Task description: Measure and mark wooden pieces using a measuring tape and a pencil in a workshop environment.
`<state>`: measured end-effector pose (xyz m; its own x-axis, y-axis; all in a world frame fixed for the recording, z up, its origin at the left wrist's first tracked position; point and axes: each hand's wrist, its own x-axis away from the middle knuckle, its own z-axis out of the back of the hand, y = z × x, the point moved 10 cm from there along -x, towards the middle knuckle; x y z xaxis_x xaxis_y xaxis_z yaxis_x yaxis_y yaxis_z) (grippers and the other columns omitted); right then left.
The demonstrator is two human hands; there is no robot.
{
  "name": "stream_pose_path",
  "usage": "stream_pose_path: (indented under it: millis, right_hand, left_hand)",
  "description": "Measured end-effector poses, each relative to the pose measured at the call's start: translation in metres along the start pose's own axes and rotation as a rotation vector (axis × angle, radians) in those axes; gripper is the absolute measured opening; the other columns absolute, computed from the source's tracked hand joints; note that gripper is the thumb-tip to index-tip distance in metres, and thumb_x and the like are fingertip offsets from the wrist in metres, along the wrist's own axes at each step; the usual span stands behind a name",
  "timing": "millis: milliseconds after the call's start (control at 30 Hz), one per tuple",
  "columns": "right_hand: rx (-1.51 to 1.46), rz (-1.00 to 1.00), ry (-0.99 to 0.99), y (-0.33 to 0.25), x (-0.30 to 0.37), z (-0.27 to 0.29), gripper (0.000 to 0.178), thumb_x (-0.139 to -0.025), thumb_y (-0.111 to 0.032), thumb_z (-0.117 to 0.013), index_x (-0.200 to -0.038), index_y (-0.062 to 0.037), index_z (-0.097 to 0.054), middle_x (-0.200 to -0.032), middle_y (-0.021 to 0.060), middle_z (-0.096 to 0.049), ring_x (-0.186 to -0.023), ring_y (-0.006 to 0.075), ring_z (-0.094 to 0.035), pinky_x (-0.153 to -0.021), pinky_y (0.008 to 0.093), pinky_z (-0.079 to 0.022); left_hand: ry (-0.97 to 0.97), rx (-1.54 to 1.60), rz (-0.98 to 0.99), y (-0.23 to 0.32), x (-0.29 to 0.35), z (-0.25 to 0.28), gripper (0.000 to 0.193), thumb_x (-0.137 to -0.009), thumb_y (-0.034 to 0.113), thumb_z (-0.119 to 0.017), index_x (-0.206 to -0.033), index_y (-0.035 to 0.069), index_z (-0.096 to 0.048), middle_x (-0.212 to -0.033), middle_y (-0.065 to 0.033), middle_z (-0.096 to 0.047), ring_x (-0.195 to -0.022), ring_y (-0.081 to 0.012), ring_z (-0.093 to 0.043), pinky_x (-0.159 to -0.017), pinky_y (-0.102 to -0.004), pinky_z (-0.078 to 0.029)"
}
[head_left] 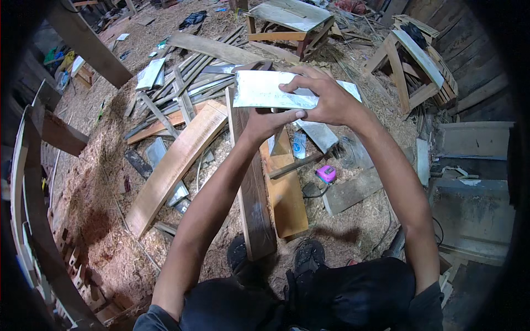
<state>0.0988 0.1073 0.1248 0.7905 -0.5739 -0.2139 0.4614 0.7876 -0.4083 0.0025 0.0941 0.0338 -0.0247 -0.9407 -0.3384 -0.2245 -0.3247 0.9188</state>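
Note:
I hold up a short white-faced board (258, 89) with both hands, roughly level above the pile of wood. My right hand (327, 98) grips it from the right, its fingers bent over the upper face. Under the near edge is my left hand (269, 122), its thumb pointing right; its other fingers are hidden beneath the board. A long dark plank (255, 209) and an orange-brown board (290, 207) lie below my hands. Nearby on the ground sits a pink tape measure (327, 174).
A pale curved plank (176, 171) lies at the left, beside a heap of thin strips (190, 83). Wooden stands (290, 16) are at the back, and another frame (406, 71) at the right. Shavings (91, 193) cover the ground around my feet.

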Motion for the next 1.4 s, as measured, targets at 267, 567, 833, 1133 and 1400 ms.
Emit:
stream_pose_path:
  millis: [267, 567, 833, 1133, 1400]
  right_hand:
    - [0.012, -0.002, -0.034, -0.011, -0.007, -0.001, 0.064, -0.065, -0.022, -0.085, -0.126, -0.0235, -0.066, -0.144, 0.0152, -0.048, -0.134, 0.0354, -0.046, -0.113, 0.0492, -0.034]
    - [0.123, -0.039, -0.018, -0.015, -0.006, -0.005, 0.061, -0.07, -0.014, -0.083, -0.127, -0.0231, -0.064, -0.145, 0.0117, -0.049, -0.136, 0.0344, -0.044, -0.114, 0.0487, -0.033]
    - [0.125, 0.002, 0.048, -0.013, -0.001, -0.006, 0.059, -0.071, -0.019, -0.084, -0.126, -0.022, -0.064, -0.144, 0.0129, -0.05, -0.136, 0.035, -0.044, -0.114, 0.049, -0.032]
    - [0.117, 0.015, 0.065, -0.014, -0.004, -0.008, 0.049, -0.077, -0.022, -0.081, -0.124, -0.023, -0.065, -0.142, 0.0131, -0.051, -0.134, 0.0347, -0.045, -0.113, 0.05, -0.03]
    - [0.133, 0.035, 0.063, -0.011, -0.003, -0.011, 0.054, -0.075, -0.019, -0.081, -0.126, -0.0248, -0.065, -0.143, 0.0138, -0.051, -0.135, 0.0345, -0.045, -0.115, 0.0507, -0.03]
  left_hand:
    - [-0.106, -0.254, -0.008, 0.006, 0.005, 0.0, 0.067, -0.074, 0.016, -0.087, -0.13, 0.001, -0.054, -0.123, -0.0088, -0.059, -0.116, -0.0211, -0.055, -0.099, -0.0362, -0.047]
    - [-0.127, -0.055, -0.023, 0.009, -0.001, -0.006, 0.055, -0.076, 0.011, -0.086, -0.123, 0.004, -0.059, -0.113, -0.0054, -0.063, -0.106, -0.0162, -0.06, -0.09, -0.0317, -0.052]
    - [-0.05, 0.105, -0.029, 0.006, 0.003, -0.004, 0.05, -0.077, 0.01, -0.085, -0.119, 0.003, -0.06, -0.109, -0.0052, -0.063, -0.104, -0.0157, -0.06, -0.088, -0.0315, -0.052]
    - [-0.077, 0.042, -0.12, 0.023, 0.001, -0.002, 0.056, -0.076, 0.012, -0.085, -0.123, 0.004, -0.056, -0.108, -0.0053, -0.063, -0.101, -0.0169, -0.062, -0.087, -0.0309, -0.053]
    - [-0.087, -0.047, -0.069, 0.025, 0.0, -0.005, 0.059, -0.073, 0.012, -0.087, -0.123, 0.003, -0.057, -0.109, -0.0067, -0.065, -0.101, -0.0177, -0.063, -0.086, -0.0318, -0.054]
